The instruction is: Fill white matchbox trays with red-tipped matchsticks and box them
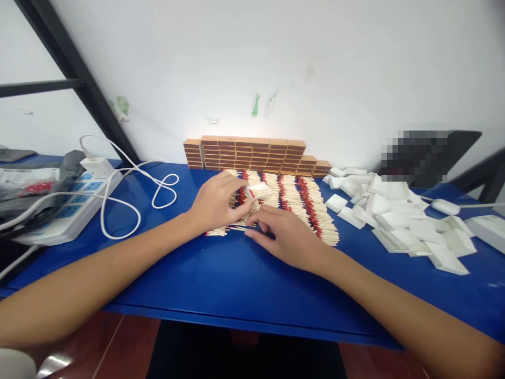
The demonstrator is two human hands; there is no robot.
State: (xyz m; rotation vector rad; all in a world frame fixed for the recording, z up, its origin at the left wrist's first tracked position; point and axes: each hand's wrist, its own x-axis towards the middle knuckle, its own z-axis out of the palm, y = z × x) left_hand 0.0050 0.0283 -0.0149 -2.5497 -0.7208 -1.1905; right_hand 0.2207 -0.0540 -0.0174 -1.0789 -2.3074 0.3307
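Observation:
My left hand [216, 197] is closed on a small white matchbox tray [258, 190], held tilted between thumb and fingers above the matches. Matchsticks with red heads lie inside the tray. Just to its right and lower, my right hand [290, 231] hovers at the near edge of the match rows, fingers bent and thumb apart from them, with nothing visible in its grasp. Loose matches [294, 197] lie on the blue table [221, 284] in several rows, red heads mostly to the left. My hands partly hide the left and middle rows.
Stacked brown matchboxes [252, 152] stand along the wall behind the matches. A heap of white trays [394, 210] lies at right, near a dark tablet-like panel [453, 152]. At left are a power strip [79, 205], a looping white cable [138, 223] and a plastic bag [29, 181].

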